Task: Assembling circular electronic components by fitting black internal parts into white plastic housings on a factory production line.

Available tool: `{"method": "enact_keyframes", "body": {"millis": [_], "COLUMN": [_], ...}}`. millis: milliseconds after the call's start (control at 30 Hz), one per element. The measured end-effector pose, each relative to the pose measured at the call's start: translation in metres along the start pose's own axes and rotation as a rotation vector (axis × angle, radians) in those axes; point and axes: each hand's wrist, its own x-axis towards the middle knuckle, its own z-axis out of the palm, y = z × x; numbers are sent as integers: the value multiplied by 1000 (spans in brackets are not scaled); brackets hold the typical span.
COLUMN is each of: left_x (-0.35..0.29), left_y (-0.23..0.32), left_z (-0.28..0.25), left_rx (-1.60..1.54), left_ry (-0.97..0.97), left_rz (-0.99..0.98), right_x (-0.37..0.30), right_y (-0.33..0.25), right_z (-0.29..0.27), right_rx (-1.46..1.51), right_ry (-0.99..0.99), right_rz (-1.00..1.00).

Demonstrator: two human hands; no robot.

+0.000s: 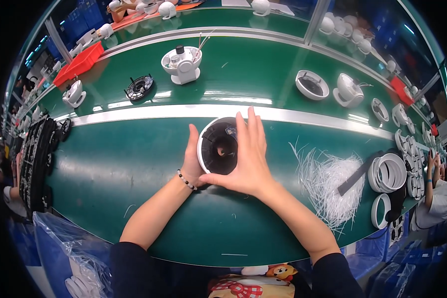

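Note:
Between my hands, above the green bench, is a round white housing [206,159] with a black, ribbed inside facing up. My left hand [191,156] grips its left side, thumb pointing up along the rim and the other fingers hidden beneath. Around the right side goes my right hand [251,159], its fingers stretched over the far rim and its thumb across the near one. A small bluish part shows inside the bowl near my right fingers. My left wrist wears a beaded bracelet [186,180].
A heap of white plastic strips [328,191] lies at right, beside stacked white rings [386,173]. Black ring parts [35,164] stand stacked far left. Beyond a pale rail, the conveyor [248,64] carries a white housing with wires [186,64] and a black ring [139,88].

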Motion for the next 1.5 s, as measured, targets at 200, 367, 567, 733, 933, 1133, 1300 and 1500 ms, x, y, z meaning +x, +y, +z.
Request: {"method": "enact_keyframes", "body": {"millis": [200, 367, 567, 733, 933, 1133, 1300, 1500], "left_x": [-4, -11, -21, -5, 108, 195, 215, 114], "left_y": [5, 13, 27, 41, 20, 83, 64, 58], "left_z": [-27, -29, -19, -28, -35, -115, -78, -61], "left_rx": [-58, -5, -82, -48, -194, 61, 409, 1309], "left_ry": [-239, -95, -23, -89, 257, 119, 448, 242], "left_rz": [-16, 62, 64, 81, 45, 161, 285, 895], "right_x": [7, 13, 15, 27, 0, -90, -203, -224], "right_y": [0, -15, -32, -35, -14, 1, 64, 90], "right_z": [13, 28, 46, 55, -15, -121, -223, -210], "right_rx": [84, 44, 20, 0, -86, -405, -833, -738], "right_ry": [18, 84, 113, 252, 242, 385, 563, 244], "right_rz": [-234, -135, -12, 1, -91, -45, 483, 466]}}
